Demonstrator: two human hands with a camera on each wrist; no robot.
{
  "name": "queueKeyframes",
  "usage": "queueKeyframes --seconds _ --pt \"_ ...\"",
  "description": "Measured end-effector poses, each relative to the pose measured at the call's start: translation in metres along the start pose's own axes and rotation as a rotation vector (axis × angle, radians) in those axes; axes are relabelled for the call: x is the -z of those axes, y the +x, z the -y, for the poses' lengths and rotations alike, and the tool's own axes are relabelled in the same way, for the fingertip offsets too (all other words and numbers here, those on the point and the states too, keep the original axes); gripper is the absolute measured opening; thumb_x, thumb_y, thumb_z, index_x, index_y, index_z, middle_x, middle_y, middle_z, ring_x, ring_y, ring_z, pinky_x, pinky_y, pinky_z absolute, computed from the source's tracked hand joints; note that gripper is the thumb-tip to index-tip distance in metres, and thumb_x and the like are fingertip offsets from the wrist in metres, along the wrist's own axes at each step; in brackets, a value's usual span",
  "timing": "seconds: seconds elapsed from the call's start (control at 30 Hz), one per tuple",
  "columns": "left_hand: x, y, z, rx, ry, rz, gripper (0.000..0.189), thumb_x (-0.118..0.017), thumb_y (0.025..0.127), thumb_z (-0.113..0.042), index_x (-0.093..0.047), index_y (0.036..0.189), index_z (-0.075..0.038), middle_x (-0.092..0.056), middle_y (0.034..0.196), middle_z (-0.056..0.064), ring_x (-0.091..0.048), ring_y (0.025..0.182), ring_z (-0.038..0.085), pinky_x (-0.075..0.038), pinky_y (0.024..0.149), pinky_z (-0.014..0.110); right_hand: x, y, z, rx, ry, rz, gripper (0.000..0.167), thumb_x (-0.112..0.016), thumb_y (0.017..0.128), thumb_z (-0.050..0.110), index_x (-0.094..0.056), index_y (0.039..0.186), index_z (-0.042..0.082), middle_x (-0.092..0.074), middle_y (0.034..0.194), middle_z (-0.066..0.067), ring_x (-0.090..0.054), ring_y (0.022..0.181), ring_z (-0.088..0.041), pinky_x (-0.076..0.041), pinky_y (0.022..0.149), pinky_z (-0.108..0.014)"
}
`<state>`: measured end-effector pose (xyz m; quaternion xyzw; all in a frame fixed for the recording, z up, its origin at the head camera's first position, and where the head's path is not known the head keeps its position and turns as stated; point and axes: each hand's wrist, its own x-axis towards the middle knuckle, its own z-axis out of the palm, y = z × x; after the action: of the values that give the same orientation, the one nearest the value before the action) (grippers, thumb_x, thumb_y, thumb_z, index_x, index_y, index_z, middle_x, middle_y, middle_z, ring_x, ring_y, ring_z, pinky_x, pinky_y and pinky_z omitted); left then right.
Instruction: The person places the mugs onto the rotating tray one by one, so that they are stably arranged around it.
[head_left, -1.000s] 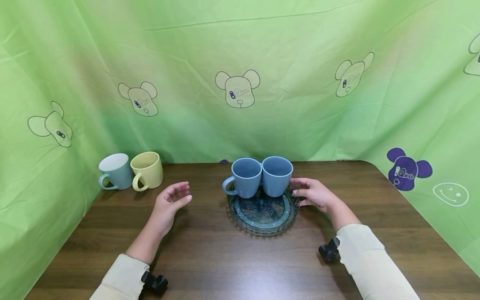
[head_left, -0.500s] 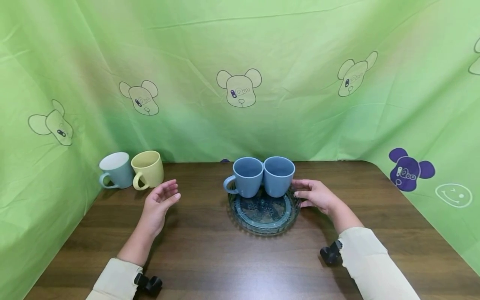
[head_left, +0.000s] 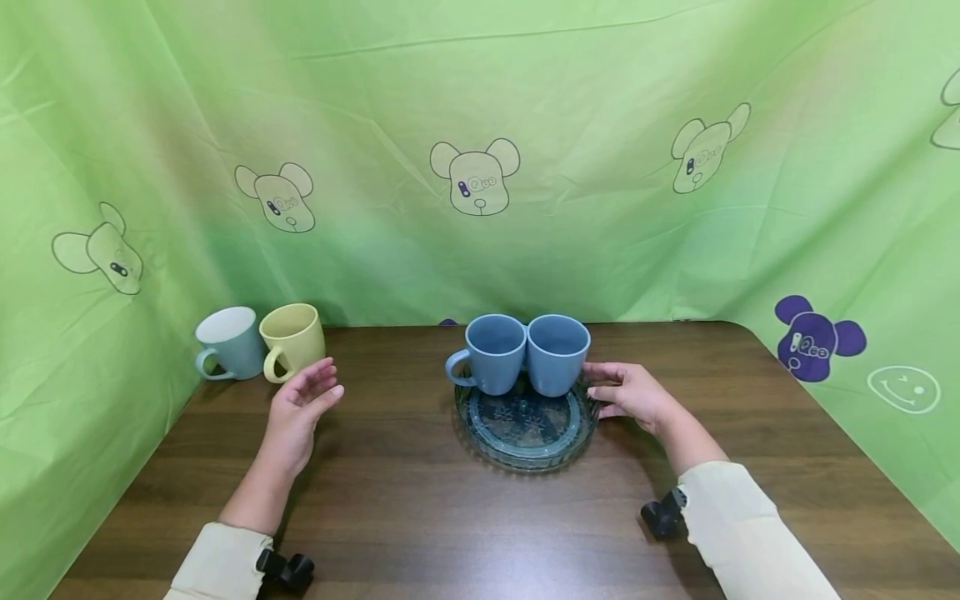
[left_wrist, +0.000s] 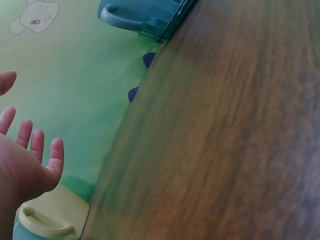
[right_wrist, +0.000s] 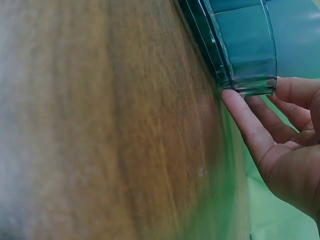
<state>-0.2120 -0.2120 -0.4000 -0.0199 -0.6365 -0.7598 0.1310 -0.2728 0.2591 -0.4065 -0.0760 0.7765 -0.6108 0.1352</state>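
Observation:
My left hand (head_left: 296, 417) hovers over the table with fingers loosely extended, holding nothing. Just behind its fingertips stands a yellow mug (head_left: 307, 337), handle toward me, and left of that a teal mug (head_left: 240, 350) with a white inside. At centre is a round, clear blue-green tray (head_left: 525, 458) with a ribbed rim. On its back part two blue mugs stand upright side by side: the left blue mug (head_left: 497, 358) has its handle out to the left, the right blue mug (head_left: 557, 358) shows no handle. My right hand (right_wrist: 285, 135) touches the tray's right wall (right_wrist: 245, 45) with relaxed fingers.
The brown wooden table (head_left: 420, 517) ends at the back against a green curtain (head_left: 360, 250) printed with bear heads. This cloth also closes off both sides. A black wrist camera (head_left: 285, 571) sits on each cream sleeve.
My left hand has moved left, from beside the tray's side of the table to in front of the yellow mug. The right hand, tray and mugs stay put.

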Motion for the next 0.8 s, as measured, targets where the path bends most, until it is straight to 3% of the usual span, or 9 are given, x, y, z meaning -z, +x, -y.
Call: queueKeyframes --seconds 0.3,0.47,0.63,0.8 --pt "0.005 0.004 -0.002 -0.077 -0.018 -0.143 0.032 -0.061 0.087 0.015 -0.064 0.117 0.003 -0.068 0.099 -0.007 -0.06 0.097 0.011 -0.054 0.082 0.018 -0.002 -0.005 0.0 0.009 0.029 0.001 0.056 -0.057 0.093 -0.007 -0.031 0.141 -0.018 -0.032 0.144 -0.038 -0.06 0.099 -0.011 -0.062 0.075 -0.035" --pt "0.009 0.006 -0.002 -0.16 -0.054 -0.207 0.031 -0.059 0.087 0.018 -0.061 0.117 0.013 -0.069 0.094 -0.004 -0.061 0.093 0.01 -0.055 0.08 0.016 -0.004 -0.007 0.0 0.011 0.028 0.0 0.056 -0.056 0.094 -0.007 -0.03 0.141 -0.018 -0.03 0.145 -0.038 -0.058 0.103 -0.012 -0.062 0.076 -0.036" --pt "0.013 0.008 -0.003 -0.244 -0.033 -0.267 0.034 -0.063 0.083 0.02 -0.063 0.115 0.01 -0.068 0.096 -0.003 -0.06 0.092 0.012 -0.055 0.079 0.015 -0.002 -0.01 -0.002 0.035 0.039 -0.004 0.058 -0.063 0.091 -0.002 -0.035 0.139 -0.018 -0.036 0.143 -0.036 -0.059 0.101 -0.011 -0.062 0.076 -0.036" --pt "0.018 0.01 -0.005 -0.274 -0.029 -0.305 0.036 -0.065 0.081 0.02 -0.065 0.114 0.007 -0.067 0.098 0.0 -0.059 0.093 0.014 -0.054 0.08 0.014 0.0 -0.013 -0.005 0.089 0.068 0.016 0.058 -0.07 0.088 0.003 -0.043 0.136 -0.016 -0.046 0.136 -0.033 -0.062 0.094 -0.009 -0.062 0.072 -0.035"
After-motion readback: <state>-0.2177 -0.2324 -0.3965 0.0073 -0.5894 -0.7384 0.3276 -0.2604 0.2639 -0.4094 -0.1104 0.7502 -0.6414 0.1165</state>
